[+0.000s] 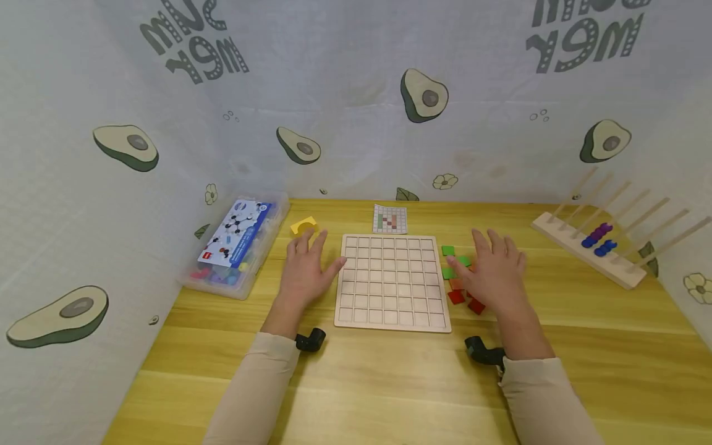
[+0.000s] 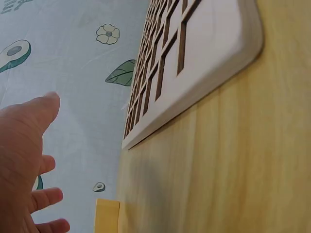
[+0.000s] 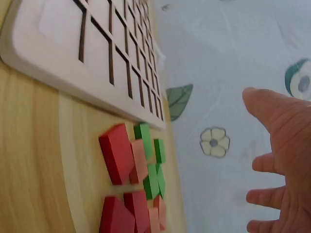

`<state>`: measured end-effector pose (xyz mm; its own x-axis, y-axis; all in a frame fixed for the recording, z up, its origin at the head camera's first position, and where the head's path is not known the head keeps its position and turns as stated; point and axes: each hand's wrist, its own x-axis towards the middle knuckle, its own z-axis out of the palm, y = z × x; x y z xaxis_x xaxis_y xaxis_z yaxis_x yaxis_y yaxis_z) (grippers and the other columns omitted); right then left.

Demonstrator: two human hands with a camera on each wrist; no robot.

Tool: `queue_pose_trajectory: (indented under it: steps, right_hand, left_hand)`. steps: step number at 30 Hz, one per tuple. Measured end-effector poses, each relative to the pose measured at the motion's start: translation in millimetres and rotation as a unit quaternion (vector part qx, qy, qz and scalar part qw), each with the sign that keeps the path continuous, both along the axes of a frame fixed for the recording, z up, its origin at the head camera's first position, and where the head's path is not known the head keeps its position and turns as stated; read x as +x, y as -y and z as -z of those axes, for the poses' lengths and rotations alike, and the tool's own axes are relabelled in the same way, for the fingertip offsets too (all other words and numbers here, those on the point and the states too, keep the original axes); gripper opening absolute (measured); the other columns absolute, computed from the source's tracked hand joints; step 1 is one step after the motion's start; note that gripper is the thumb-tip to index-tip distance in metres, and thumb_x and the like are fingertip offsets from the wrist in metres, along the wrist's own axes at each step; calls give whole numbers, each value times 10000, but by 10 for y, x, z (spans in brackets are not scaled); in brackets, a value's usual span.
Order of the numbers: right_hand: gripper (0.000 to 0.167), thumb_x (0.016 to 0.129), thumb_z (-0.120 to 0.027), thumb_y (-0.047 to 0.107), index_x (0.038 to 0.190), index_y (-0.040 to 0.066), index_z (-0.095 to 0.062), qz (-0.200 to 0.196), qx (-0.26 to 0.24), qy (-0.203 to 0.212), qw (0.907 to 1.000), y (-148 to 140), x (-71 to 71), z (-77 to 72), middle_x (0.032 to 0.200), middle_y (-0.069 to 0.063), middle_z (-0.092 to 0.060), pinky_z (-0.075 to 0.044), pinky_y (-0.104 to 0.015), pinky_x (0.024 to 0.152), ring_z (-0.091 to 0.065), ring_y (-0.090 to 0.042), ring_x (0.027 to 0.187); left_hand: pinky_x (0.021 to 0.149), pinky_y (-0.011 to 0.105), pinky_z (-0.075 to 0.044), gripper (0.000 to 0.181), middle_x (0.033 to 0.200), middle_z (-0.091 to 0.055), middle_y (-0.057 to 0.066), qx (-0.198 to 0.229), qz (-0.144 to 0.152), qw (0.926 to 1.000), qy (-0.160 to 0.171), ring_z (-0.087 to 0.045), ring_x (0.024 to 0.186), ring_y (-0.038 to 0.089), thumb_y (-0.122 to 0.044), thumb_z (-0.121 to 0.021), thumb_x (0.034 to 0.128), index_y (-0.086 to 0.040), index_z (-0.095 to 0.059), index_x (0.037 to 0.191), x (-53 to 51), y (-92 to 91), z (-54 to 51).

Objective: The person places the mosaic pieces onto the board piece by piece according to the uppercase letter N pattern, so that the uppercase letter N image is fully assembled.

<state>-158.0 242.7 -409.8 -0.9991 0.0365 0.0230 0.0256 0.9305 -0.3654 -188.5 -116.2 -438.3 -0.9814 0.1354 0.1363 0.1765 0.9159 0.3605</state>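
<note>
Beige sleeves (image 1: 253,383) come in nearest, over the front part of the bench (image 1: 400,386), each with a black wrist mount (image 1: 313,340) at its cuff. The left hand (image 1: 306,269) hovers beside the left side of a wooden grid board (image 1: 393,283), its grip wide, fingers spread, holding nothing. The right hand (image 1: 496,272) has its grip just as wide and empty, above loose square tiles: green (image 1: 447,250), orange (image 1: 456,283) and red (image 1: 456,297). They lie in a loose cluster between the board and the bench's right edge; the hand covers some, so their number is hard to judge from above. The board lies flat midway between the bench's left and right edges, its cells bare. Between it and the far edge lies a printed pattern card (image 1: 390,219) with coloured squares. A yellow arch block (image 1: 303,226) sits near the far edge, just past the left fingertips. In the far left corner lies a clear plastic case (image 1: 266,241); towards the far right corner stands a wooden peg rack (image 1: 562,233) with blue and purple beads (image 1: 597,236).
</note>
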Motion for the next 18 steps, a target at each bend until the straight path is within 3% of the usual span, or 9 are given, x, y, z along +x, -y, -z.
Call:
queue_pose_trajectory:
  steps: [3, 7, 14, 18]
  right_hand:
    - [856, 1016, -538, 538, 1599, -6, -227, -6, -320, -27, 9995, -117, 3, 11, 1595, -370, -193, -170, -769, 1130, -142, -635, 1436]
    - [846, 1013, -516, 576, 1598, 19, -266, 257, -660, 147, 9974, -273, 6, 16, 1556, -388, -238, -317, -781, 1037, -213, -652, 1385]
    - [750, 1020, -550, 518, 1526, -13, -392, 373, -939, 393, 9941, -465, 17, 52, 1403, -344, -423, -439, -682, 980, -429, -523, 1243]
    - [720, 1027, -549, 495, 1512, -19, -414, 362, -1058, 654, 9916, -564, 5, 119, 1392, -335, -454, -445, -667, 994, -463, -512, 1231]
  left_hand:
    - [1126, 566, -392, 718, 1573, -407, 173, 405, 79, 9991, 12, -388, 1393, 427, -586, -543, 997, -164, -421, 1565, 11, 7, 31]
    - [1056, 531, -457, 619, 1415, -562, 176, 902, 194, 9956, 159, -512, 1265, 390, -508, -582, 1006, -161, -507, 1512, 28, -1, 79]
    - [1004, 486, -483, 542, 1148, -675, 110, 1374, 440, 9890, 329, -599, 1124, 323, -426, -635, 998, -154, -569, 1462, 39, -5, 211]
    - [964, 476, -481, 526, 1051, -675, 89, 1766, 501, 9825, 302, -587, 1076, 313, -385, -671, 981, -137, -593, 1438, 37, 7, 290]
